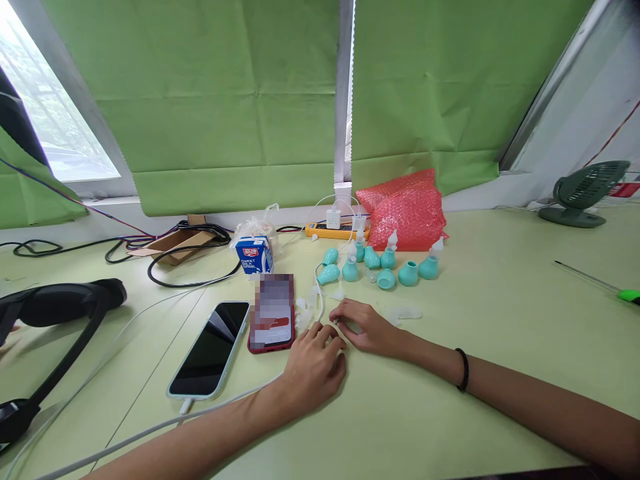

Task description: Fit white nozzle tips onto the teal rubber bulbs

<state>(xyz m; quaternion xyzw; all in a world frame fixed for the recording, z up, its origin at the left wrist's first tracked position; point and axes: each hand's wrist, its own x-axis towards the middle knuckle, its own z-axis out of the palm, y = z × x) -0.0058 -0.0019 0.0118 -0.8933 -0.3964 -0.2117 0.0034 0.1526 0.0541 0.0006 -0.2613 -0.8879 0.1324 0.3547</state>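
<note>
My left hand (314, 367) rests palm down on the pale green table (500, 320), fingers curled near small clear plastic pieces (306, 313). My right hand (364, 325) lies just beyond it, fingers curled over a small clear piece I cannot make out. The two hands almost touch. Several teal rubber bulbs with clear tips (380, 263) stand in a cluster behind the hands. Another clear piece (406, 312) lies to the right of my right hand.
A red phone (273, 313) and a light blue phone (211, 350) on a white cable lie to the left. A milk carton (255, 255), yellow power strip (337, 230), red bubble wrap (407, 210), cardboard box (175, 245), black headset (55, 313), small fan (583, 193) and green-handled screwdriver (607, 287) surround them.
</note>
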